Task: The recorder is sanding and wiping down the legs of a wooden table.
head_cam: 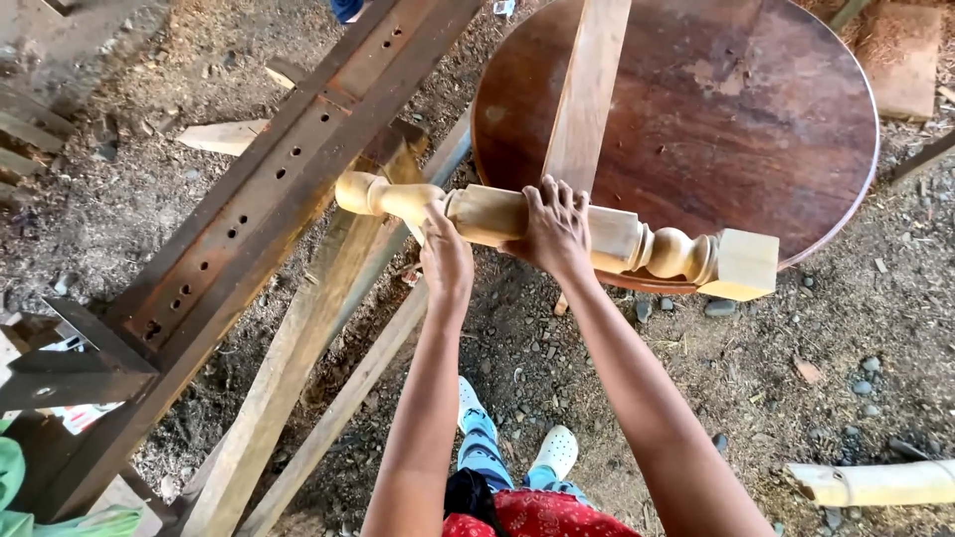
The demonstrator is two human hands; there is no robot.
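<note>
Pale turned wood, a table leg (557,231), lies crosswise in the air between a rusty steel beam (269,189) and a round dark tabletop (736,119). The right hand (557,231) curls its fingers over the leg's middle; the left hand (445,257) is wrapped closed around its narrower part.

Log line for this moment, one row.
left hand: grips turned wooden leg | right hand: grips same leg | leg: horizontal, above round wooden tabletop | ground: dirt

Pale turned wooden leg (557,234), unfinished, lying level, square block at right, rounded knob at left, near round tabletop (756,119) edge
</note>
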